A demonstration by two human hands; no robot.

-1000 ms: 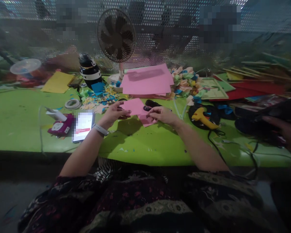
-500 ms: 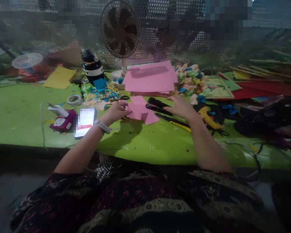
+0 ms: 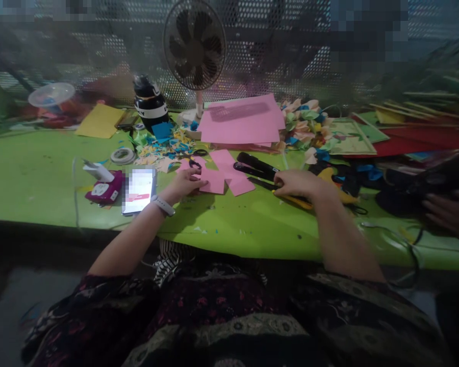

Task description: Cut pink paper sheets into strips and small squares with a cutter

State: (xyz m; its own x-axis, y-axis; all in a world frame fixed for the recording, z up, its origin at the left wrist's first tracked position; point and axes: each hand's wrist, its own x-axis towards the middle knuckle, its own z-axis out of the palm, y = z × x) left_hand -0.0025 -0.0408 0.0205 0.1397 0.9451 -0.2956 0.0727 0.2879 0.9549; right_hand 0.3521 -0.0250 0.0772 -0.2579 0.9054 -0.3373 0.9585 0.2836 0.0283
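Observation:
My left hand [image 3: 185, 184] lies low on the green table [image 3: 42, 173], fingers pinched on the edge of a small pink paper piece [image 3: 214, 182]. More pink cut pieces [image 3: 233, 176] lie beside it. My right hand [image 3: 296, 182] is down on the table to the right, fingers curled over a long black tool with a yellow handle [image 3: 295, 201]. A black stapler [image 3: 257, 164] lies just left of that hand, and small scissors [image 3: 194, 163] rest behind the pink pieces.
A phone [image 3: 138, 190], a purple device [image 3: 101, 191] and a tape roll [image 3: 122, 155] sit at the left. A fan [image 3: 194, 46], a black bottle [image 3: 150, 104], large pink sheets [image 3: 243, 122] and paper flowers [image 3: 304, 125] stand behind. Another person's hand [image 3: 449, 211] is at far right.
My right hand left the pink paper, reached right past the stapler and came down on the yellow-handled tool. My left hand lowered the pink piece onto the table.

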